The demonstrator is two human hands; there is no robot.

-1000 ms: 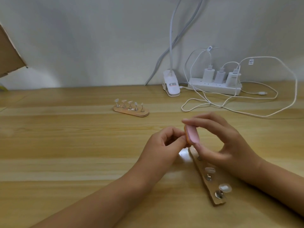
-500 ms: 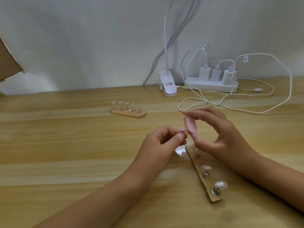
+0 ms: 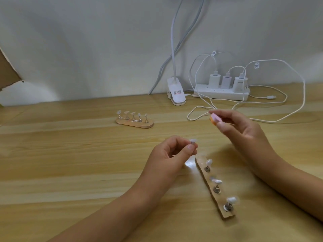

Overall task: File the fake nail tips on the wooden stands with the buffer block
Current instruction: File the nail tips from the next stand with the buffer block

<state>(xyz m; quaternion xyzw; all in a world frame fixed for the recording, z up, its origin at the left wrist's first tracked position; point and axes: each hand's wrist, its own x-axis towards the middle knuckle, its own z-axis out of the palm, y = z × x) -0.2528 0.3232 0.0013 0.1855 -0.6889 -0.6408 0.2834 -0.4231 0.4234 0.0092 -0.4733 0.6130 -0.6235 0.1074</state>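
My left hand (image 3: 172,151) pinches a small metal peg topped by a clear nail tip (image 3: 246,140), held just above the table. My right hand (image 3: 244,127) grips the pink-and-orange buffer block (image 3: 215,119) between thumb and fingers, raised up and to the right, well apart from the tip. Below my hands lies the near wooden stand (image 3: 212,190), running diagonally, with three pegs carrying nail tips. A far wooden stand (image 3: 134,123) with several nail tips sits in the middle of the table.
A white clip lamp base (image 3: 176,94) and a white power strip (image 3: 221,94) with three chargers stand along the wall. White cables (image 3: 286,110) loop over the table at back right. A cardboard edge (image 3: 8,72) shows at far left.
My right hand has lifted the buffer block away from the nail tip, up and to the right. My left hand still holds the peg, now separated from the block.
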